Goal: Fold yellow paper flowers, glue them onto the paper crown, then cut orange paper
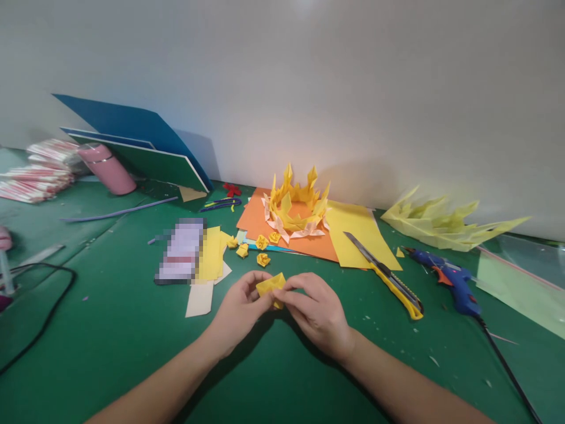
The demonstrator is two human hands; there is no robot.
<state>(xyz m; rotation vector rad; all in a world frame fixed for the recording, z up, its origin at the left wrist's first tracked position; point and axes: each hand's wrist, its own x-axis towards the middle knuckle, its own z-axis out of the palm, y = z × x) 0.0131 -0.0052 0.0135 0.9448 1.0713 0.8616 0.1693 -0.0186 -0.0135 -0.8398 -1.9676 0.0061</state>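
Note:
My left hand (241, 309) and my right hand (315, 309) meet over the green table (110, 330), both pinching a small folded piece of yellow paper (271, 285) between fingertips. Just beyond the hands lie several small yellow paper roses (263, 259). Farther back a yellow and pale pink paper crown (296, 206) stands on an orange sheet (253, 221).
A yellow utility knife (388, 277) lies to the right beside a yellow sheet (359, 229). A blue glue gun (450, 280) with a black cord sits farther right. Yellow folded spikes (441, 224), a blurred card (180, 250), paper strips, blue and green boards (145, 150) and a pink bottle (108, 168) surround the work area.

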